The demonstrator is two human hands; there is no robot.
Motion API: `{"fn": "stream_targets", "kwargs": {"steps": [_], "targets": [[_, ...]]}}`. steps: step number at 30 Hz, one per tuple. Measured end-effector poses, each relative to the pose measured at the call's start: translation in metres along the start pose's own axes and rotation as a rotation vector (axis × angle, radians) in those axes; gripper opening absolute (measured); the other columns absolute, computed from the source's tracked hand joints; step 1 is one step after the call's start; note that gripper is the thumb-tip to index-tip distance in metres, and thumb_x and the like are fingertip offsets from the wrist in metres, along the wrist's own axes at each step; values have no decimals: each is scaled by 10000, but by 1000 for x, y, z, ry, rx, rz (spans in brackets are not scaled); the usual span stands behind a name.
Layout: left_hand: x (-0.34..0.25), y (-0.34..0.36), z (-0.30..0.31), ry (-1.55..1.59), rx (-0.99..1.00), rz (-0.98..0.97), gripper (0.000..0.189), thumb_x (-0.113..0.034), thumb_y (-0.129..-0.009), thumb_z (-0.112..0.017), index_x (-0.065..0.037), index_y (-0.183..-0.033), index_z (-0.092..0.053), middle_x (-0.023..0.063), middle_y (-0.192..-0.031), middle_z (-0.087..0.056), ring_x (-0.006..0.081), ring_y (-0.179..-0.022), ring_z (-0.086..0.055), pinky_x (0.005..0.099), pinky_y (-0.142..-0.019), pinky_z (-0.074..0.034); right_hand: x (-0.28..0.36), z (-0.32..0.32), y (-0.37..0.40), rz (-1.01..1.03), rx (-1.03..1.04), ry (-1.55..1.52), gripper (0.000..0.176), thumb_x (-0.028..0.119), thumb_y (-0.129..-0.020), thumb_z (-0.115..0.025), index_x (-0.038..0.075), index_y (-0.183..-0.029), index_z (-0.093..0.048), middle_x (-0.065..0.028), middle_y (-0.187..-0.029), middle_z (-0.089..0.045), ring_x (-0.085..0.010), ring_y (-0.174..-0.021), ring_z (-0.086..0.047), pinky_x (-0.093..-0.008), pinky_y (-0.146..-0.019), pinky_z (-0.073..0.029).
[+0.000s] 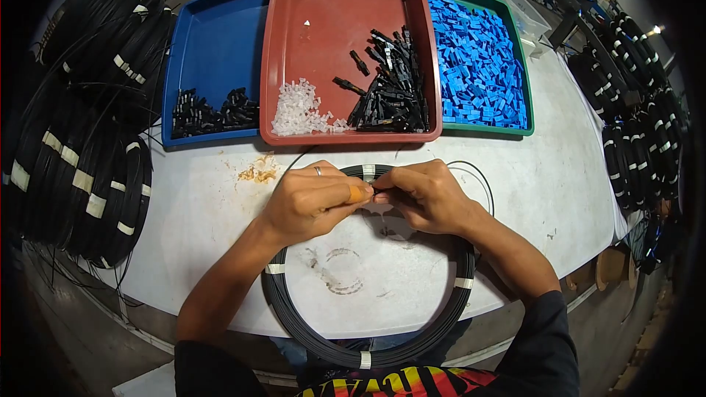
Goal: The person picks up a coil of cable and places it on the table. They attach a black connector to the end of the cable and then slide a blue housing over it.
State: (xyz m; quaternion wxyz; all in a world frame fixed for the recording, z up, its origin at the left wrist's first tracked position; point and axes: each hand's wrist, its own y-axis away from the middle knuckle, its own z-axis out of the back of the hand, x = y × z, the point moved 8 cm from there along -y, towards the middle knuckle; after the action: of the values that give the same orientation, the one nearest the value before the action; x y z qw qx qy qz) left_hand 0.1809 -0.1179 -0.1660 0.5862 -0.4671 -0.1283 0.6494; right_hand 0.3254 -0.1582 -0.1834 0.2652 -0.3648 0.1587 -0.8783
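Dark printed shirt (412, 384) closest. Left hand (312, 202) and right hand (432, 195) pinched nearly closed on a small dark piece (376, 191), mostly hidden, above cable coil (278, 294) on desk (198, 250). Seemingly fine fingertip work; calls for steady pinch.

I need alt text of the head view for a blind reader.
A person's left hand and right hand pinch a small dark piece, mostly hidden, over a coil of black cable partly on a white table. Behind: a blue tray with black parts, a red tray with translucent bits and black pieces, a green tray with blue pieces.
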Motion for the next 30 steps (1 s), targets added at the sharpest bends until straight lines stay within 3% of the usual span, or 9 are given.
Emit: {"fn": "stream_targets", "kwargs": {"steps": [4, 7, 9, 16, 19, 22, 25, 30], "targets": [[6, 0, 2, 16, -2, 123, 169, 36, -712, -851, 2, -859, -774, 129, -829, -772, 229, -744, -750, 315, -693, -567, 11, 9, -3, 38, -92, 47, 202, 13, -755, -757, 26, -947, -696, -143, -717, -682, -326, -588, -660, -403, -532, -506], [6, 1, 1, 9, 2, 91, 132, -17, -753, -840, -26, -864, -769, 79, -865, -779, 213, -780, -749, 316, -726, -574, 9, 6, 1, 72, -88, 82, 158, 33, -776, -770, 25, -917, -700, -143, -703, -677, -327, -585, -659, -399, -530, -505], [-9, -1, -2, -93, 38, -95, 126, -20, -755, -840, -21, -857, -767, 83, -860, -779, 217, -766, -748, 317, -720, -575, -2, 1, 1, -31, -24, -74, 153, 45, -781, -779, 34, -912, -701, -124, -703, -679, -315, -579, -658, -389, -523, -502], [3, 0, 2, -16, -10, 77, 129, -21, -750, -842, -26, -853, -765, 68, -856, -777, 203, -773, -746, 309, -715, -567, 12, 11, -2, 62, -102, 45, 182, 21, -754, -769, 18, -922, -699, -136, -712, -681, -322, -593, -666, -399, -534, -512], [4, 1, 1, -24, 1, 60, 127, -20, -749, -842, -26, -849, -765, 72, -860, -779, 204, -772, -747, 310, -718, -568, 10, 7, 0, 73, -83, 97, 200, 30, -752, -775, 15, -941, -708, -137, -723, -688, -315, -605, -675, -399, -545, -522], [-7, 2, -4, -71, 40, -83, 124, -20, -748, -845, -20, -843, -765, 88, -864, -780, 210, -766, -746, 312, -711, -569, 1, 1, 1, 24, -28, -5, 222, 43, -744, -784, 26, -957, -722, -123, -740, -698, -303, -615, -682, -392, -550, -529], [-2, 1, 0, -39, -2, -26, 126, -19, -746, -845, -20, -845, -767, 89, -866, -780, 208, -763, -745, 315, -708, -569, 4, 2, -1, 6, 2, -6, 239, 33, -741, -777, 27, -975, -729, -117, -760, -707, -301, -626, -686, -386, -559, -533], [8, 2, 2, 8, 2, 155, 137, -15, -743, -841, -29, -863, -775, 80, -864, -779, 203, -765, -741, 307, -726, -564, 13, 11, 1, 123, -140, 106, 272, 5, -717, -759, 23, -987, -730, -121, -761, -706, -307, -641, -687, -386, -568, -538]]}}
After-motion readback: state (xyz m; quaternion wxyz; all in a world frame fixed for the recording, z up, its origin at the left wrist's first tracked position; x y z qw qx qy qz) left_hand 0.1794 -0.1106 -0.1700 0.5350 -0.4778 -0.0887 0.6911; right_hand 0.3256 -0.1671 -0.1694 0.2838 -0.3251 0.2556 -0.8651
